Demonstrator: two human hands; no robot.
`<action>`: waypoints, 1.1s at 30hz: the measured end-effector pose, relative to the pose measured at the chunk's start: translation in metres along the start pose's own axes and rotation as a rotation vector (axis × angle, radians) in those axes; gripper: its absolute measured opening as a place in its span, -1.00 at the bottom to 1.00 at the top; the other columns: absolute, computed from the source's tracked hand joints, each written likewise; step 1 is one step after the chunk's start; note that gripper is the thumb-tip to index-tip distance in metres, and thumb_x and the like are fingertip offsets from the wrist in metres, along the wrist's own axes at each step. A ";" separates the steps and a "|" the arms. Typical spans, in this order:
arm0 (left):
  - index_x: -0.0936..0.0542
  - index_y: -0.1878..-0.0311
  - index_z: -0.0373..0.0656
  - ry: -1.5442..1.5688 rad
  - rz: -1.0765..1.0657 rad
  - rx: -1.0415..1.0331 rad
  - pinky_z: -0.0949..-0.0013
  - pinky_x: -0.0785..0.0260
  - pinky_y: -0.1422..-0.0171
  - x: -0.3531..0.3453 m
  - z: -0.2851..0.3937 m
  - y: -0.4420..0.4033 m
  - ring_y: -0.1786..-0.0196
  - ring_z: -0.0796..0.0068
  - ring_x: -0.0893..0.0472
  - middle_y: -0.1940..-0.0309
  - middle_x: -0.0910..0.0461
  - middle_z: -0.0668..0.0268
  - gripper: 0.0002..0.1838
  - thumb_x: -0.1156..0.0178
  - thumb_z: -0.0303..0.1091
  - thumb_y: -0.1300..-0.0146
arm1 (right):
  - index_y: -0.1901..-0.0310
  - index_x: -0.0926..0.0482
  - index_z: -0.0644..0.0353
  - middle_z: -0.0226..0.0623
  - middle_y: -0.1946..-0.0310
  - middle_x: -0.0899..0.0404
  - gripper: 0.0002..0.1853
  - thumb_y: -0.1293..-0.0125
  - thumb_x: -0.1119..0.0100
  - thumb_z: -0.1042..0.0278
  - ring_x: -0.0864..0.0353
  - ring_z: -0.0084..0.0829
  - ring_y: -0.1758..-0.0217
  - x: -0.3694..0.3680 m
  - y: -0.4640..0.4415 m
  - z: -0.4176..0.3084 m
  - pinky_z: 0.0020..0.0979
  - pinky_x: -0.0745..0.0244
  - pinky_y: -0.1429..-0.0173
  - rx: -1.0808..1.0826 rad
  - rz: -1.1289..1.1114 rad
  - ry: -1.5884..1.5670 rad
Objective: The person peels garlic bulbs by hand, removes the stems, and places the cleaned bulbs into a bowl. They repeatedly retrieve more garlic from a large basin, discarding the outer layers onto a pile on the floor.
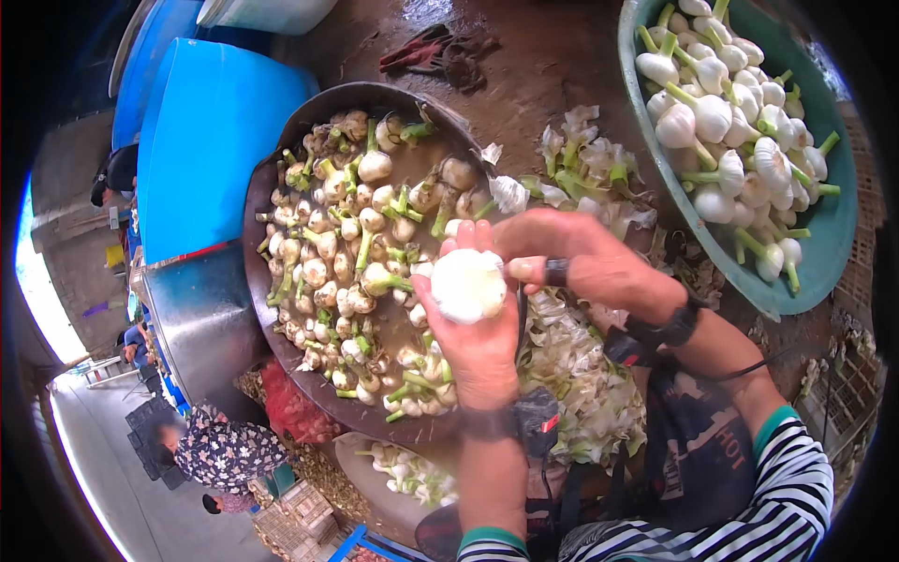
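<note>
My left hand (479, 354) is closed around a white, peeled garlic bulb (468, 287), held over the basin's near right side. Its palm faces up, and the bulb looks overexposed. Close against the bulb's right side is my right hand (585, 258), fingers curled and a dark band on the thumb. What lies between those fingers is hidden. Beyond them a scrap of garlic skin (508, 195) shows at the basin's edge. Muddy water fills the large round basin (267, 201), along with many unpeeled garlic bulbs (323, 244) on green stems.
A green tub (646, 122) of clean white garlic stands at upper right. Peeled skins (581, 393) are heaped beside the basin. Blue tubs (220, 140) stand at upper left. Dark gloves (440, 56) lie on the wet floor. A person in a floral top (229, 450) is at lower left.
</note>
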State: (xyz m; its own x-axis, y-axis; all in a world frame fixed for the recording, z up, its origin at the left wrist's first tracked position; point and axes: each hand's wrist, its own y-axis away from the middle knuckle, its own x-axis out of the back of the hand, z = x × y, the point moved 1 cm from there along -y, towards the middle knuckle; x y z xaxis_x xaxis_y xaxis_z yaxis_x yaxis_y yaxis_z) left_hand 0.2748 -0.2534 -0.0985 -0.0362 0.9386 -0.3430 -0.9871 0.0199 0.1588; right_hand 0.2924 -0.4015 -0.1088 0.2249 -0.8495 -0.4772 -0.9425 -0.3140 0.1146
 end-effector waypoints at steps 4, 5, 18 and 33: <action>-0.29 -0.22 -0.16 0.543 0.095 0.223 0.03 -0.13 -0.38 0.008 -0.004 -0.007 -0.34 0.18 -0.27 -0.30 -0.28 0.14 -0.41 0.17 0.14 -0.38 | 0.22 -0.50 0.27 -0.37 0.35 -0.52 -0.84 -0.25 -0.19 0.38 -0.50 -0.57 0.36 -0.006 0.000 0.020 -0.50 -0.47 0.30 -0.192 0.072 -0.200; -0.32 -0.20 -0.18 0.504 0.122 0.206 0.02 -0.15 -0.36 0.007 -0.004 -0.007 -0.32 0.18 -0.29 -0.27 -0.31 0.13 -0.41 0.17 0.14 -0.38 | 0.25 -0.48 0.25 -0.35 0.37 -0.52 -0.84 -0.24 -0.21 0.37 -0.48 -0.57 0.43 -0.007 0.000 0.020 -0.52 -0.43 0.35 -0.188 0.080 -0.231; -0.51 0.05 -0.22 0.758 0.392 0.352 -0.04 -0.43 -0.17 0.017 0.009 -0.009 0.02 0.14 -0.57 0.14 -0.58 0.11 -0.59 -0.04 -0.04 -0.32 | 0.08 -0.54 0.24 -0.16 0.18 -0.62 -0.61 0.03 -0.14 0.66 -0.60 -0.30 0.18 0.045 0.005 -0.001 -0.40 -0.53 0.11 0.493 0.290 1.095; -0.50 0.05 -0.11 0.617 0.312 0.443 0.08 -0.51 -0.02 0.012 -0.003 -0.001 0.04 0.19 -0.58 0.15 -0.58 0.16 -0.63 0.01 -0.01 -0.34 | 0.28 -0.49 0.23 -0.31 0.38 -0.52 -0.87 -0.31 -0.05 0.36 -0.49 -0.44 0.40 0.019 0.002 0.016 -0.45 -0.40 0.34 0.053 0.202 -0.503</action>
State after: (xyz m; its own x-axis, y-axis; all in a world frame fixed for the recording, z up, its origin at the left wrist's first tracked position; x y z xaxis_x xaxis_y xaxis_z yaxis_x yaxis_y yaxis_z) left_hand 0.2752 -0.2437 -0.1057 -0.5054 0.5683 -0.6494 -0.7690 0.0448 0.6377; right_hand 0.2909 -0.4117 -0.1321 -0.0958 -0.5788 -0.8098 -0.9688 -0.1326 0.2093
